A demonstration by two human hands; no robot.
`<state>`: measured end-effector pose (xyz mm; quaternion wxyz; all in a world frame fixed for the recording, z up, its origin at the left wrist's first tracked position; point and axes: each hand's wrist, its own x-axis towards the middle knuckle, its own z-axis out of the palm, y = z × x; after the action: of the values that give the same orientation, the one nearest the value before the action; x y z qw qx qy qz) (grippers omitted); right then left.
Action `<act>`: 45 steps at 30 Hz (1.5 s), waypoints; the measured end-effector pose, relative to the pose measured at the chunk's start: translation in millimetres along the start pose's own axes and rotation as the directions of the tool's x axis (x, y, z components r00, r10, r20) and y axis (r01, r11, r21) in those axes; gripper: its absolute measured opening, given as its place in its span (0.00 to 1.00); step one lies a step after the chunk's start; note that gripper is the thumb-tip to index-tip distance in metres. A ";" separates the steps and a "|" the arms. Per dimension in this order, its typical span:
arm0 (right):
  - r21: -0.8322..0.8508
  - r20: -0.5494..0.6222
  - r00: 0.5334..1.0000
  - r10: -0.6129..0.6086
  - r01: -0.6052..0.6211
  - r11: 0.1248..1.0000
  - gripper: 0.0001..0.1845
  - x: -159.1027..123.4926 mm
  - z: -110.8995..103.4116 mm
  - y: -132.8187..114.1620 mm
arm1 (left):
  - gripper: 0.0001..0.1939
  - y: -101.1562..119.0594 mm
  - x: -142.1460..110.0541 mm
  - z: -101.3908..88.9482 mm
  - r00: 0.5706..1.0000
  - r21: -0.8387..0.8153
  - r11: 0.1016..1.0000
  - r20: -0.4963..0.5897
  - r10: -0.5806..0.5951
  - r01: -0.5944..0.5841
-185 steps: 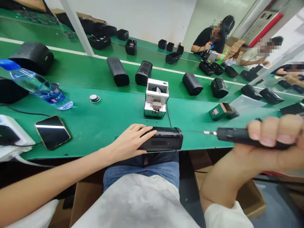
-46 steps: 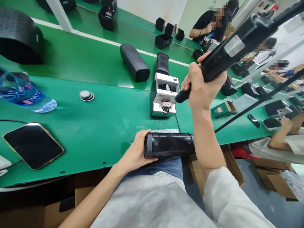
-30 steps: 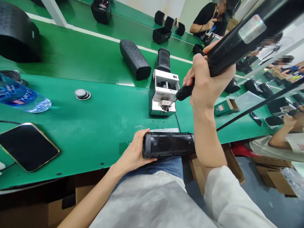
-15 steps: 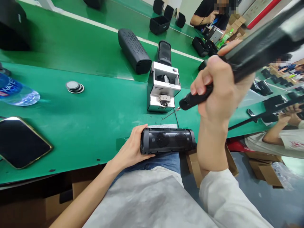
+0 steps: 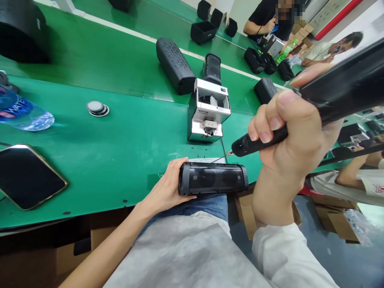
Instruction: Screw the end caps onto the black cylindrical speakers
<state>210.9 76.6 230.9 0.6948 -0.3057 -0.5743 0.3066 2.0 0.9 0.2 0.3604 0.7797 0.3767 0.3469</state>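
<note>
My left hand [image 5: 168, 182] is closed around the left end of a black speaker body [image 5: 214, 179], which lies lengthwise at the table's front edge above my lap. Two round perforated patches show on its glossy upper face. In my right hand [image 5: 295, 136] is a black electric screwdriver [image 5: 261, 140], its thick rear part running off the upper right. The thin bit slants down-left, and its tip meets the speaker's far edge in this view; whether it touches cannot be made out. Just beyond stands a white and black screw feeder [image 5: 209, 110].
A dark patterned speaker shell [image 5: 175, 66] and another black speaker [image 5: 212, 68] lie behind the feeder. Leftward are a phone [image 5: 30, 176], a water bottle [image 5: 25, 108] and stacked round discs [image 5: 97, 108]. Co-workers sit at the right, one in a pale shirt [image 5: 339, 182]. Cardboard boxes [image 5: 337, 218] stand below.
My right hand has moved right and slightly down with the screwdriver, bringing the bit from near the feeder to the speaker's far edge. My left hand keeps its hold.
</note>
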 end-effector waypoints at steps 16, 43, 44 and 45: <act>0.015 0.128 0.992 0.007 -0.009 1.000 0.13 -46.9 -5.9 34.1 | 0.60 7.8 2.6 -3.7 0.998 -0.063 0.997 0.024 -0.053 0.054; -0.285 -0.149 0.969 -0.195 0.147 0.947 0.22 44.6 2.7 54.4 | 0.62 3.1 0.6 0.6 1.000 -0.018 1.000 -0.006 -0.022 0.022; -0.294 -0.137 0.974 -0.183 0.136 0.946 0.22 46.0 2.3 61.2 | 0.62 2.9 0.6 0.6 1.000 -0.022 0.999 -0.005 -0.024 0.023; -0.297 -0.126 0.978 -0.168 0.124 0.947 0.22 47.1 1.8 66.5 | 0.62 2.7 0.6 0.8 1.000 -0.024 0.999 -0.004 -0.025 0.025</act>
<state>211.3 154.9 208.2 0.7050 -0.3821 -0.5801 0.1435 3.8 -0.1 2.2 0.3732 0.7699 0.3829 0.3484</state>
